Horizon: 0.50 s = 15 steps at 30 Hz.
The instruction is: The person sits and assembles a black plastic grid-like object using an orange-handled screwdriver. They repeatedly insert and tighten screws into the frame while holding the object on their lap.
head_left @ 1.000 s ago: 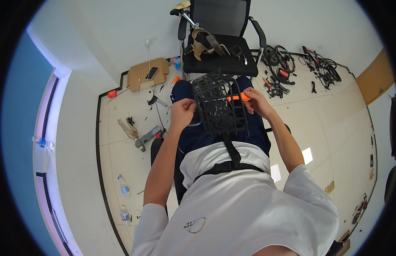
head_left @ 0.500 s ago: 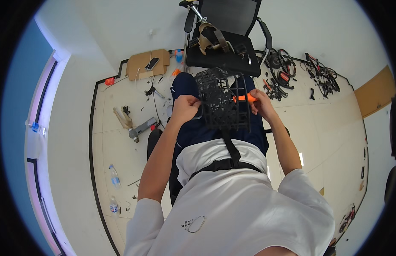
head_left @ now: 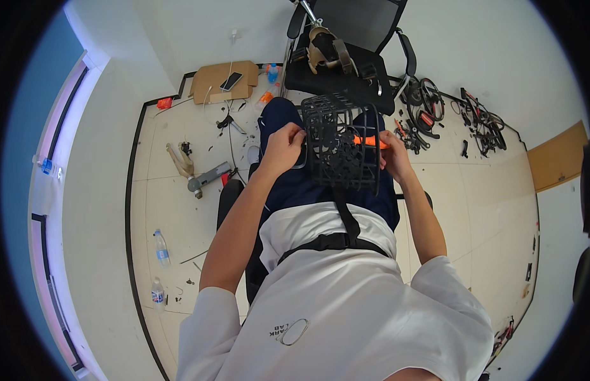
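A black open-lattice plastic basket (head_left: 315, 166) rests on my lap, with a tangle of small black pieces inside it. At its left edge is my left hand (head_left: 284, 150), fingers closed in a pinch; whether it grips the basket's edge or something small cannot be made out. My right hand (head_left: 395, 156) is closed on an orange-handled tool (head_left: 366, 141) at the basket's right side. The tool points left, toward the lattice, and its tip is lost among the black pieces. A black strap (head_left: 345, 217) runs from beneath the basket to my waist.
Ahead stands a black office chair (head_left: 341, 77) bearing a brown and metal mechanical assembly (head_left: 328, 51). A cardboard sheet (head_left: 209, 77) with a phone (head_left: 231, 81), a grey tool (head_left: 209, 181) and plastic bottles (head_left: 161, 247) lie on the left floor. Bicycle parts (head_left: 482, 124) are heaped at the right.
My view has shifted slightly. The basket and both hands sit a little further right in the picture, and my left hand has risen slightly along the basket's edge. The orange-handled tool stays in my right hand.
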Motion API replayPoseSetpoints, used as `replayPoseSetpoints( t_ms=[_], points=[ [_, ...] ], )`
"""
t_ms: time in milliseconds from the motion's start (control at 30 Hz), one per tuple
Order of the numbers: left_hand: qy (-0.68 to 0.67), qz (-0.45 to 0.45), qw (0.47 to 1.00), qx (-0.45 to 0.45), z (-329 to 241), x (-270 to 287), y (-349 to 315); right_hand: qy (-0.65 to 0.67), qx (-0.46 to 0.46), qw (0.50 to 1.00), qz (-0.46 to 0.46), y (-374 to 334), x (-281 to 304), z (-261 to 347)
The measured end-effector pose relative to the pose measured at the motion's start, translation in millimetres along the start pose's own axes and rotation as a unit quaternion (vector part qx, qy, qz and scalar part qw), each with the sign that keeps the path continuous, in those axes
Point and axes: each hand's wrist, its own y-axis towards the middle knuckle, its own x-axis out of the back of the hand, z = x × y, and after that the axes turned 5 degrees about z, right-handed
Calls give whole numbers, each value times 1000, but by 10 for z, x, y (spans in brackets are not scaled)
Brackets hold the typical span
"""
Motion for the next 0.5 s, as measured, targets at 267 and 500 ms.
replayPoseSetpoints(
  t_ms=[267,500],
  points=[
    [3,23,1000,-9,2,-75,20,16,1,1000,1,-10,-9,1],
    [-22,38,999,25,177,-174,68,43,2,999,-6,-34,-12,22]
  ],
)
